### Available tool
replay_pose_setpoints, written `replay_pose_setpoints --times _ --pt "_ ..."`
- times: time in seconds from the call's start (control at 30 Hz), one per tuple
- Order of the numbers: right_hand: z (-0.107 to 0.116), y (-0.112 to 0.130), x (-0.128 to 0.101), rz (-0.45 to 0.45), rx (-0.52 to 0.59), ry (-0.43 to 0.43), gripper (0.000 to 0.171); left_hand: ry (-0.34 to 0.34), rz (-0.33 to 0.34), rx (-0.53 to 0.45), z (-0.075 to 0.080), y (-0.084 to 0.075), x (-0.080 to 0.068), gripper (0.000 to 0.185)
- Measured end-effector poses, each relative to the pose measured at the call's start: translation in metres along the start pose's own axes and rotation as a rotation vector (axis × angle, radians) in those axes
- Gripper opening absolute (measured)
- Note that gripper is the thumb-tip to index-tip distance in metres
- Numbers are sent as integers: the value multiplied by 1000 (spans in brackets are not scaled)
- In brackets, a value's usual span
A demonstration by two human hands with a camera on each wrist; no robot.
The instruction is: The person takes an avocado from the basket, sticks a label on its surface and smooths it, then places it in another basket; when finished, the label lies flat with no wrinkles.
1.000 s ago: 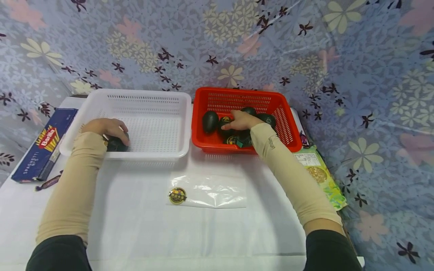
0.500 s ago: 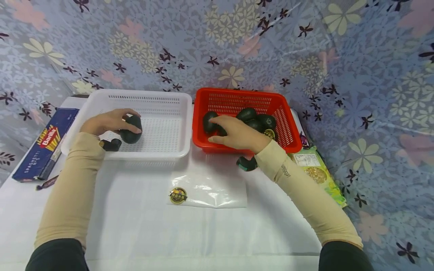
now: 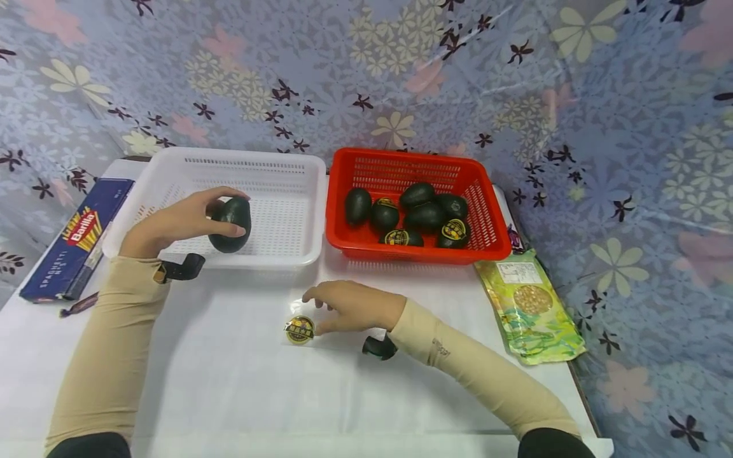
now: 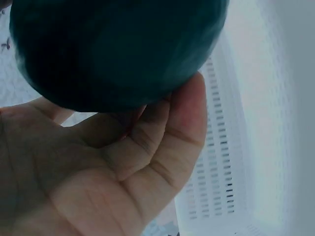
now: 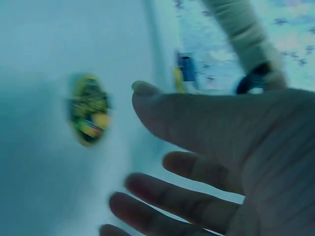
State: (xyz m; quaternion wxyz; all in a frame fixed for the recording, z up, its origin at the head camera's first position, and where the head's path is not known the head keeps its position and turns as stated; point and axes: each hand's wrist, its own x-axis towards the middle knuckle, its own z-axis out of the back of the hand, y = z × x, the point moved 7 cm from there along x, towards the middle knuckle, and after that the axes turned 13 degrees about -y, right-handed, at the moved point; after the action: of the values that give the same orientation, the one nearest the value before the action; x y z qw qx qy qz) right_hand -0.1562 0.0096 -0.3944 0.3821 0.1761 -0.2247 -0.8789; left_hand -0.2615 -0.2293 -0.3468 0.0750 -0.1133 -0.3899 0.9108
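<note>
My left hand (image 3: 182,221) grips a dark green avocado (image 3: 235,222) over the front part of the white basket (image 3: 286,261). In the left wrist view the avocado (image 4: 118,54) fills the top, with curled fingers (image 4: 187,113) against its underside. My right hand (image 3: 357,306) hovers over a clear plastic sheet on the table, thumb and fingers spread and holding nothing. Just left of its thumb lies a round black-and-gold sticker (image 3: 300,330). The right wrist view shows that sticker (image 5: 89,110) beyond the thumb tip, slightly blurred.
A red basket (image 3: 412,253) at the back holds several avocados, some bearing gold-and-black stickers. A blue Barilla spaghetti box (image 3: 77,238) and a wrapped candy (image 3: 79,305) lie at left. On the right are a green-yellow food bag (image 3: 532,308) and a purple wrapper (image 3: 515,239).
My left hand has lifted the avocado up from the white basket's left side and shifted it rightward. My right hand has left the red basket and come down-left to the sticker sheet.
</note>
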Motion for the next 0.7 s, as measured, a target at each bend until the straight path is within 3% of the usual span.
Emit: replay_pose_setpoints --times 0.23,0.4,0.7 --pt "-47 -2 28 -12 -67 -29 65 -68 -35 -62 -9 -9 -15 66" --pt "-54 -4 33 -56 -41 -73 58 -83 -62 -104 -18 -17 -21 66" --pt "-54 -9 35 -152 27 -75 50 -84 -42 -142 -26 -23 -22 62"
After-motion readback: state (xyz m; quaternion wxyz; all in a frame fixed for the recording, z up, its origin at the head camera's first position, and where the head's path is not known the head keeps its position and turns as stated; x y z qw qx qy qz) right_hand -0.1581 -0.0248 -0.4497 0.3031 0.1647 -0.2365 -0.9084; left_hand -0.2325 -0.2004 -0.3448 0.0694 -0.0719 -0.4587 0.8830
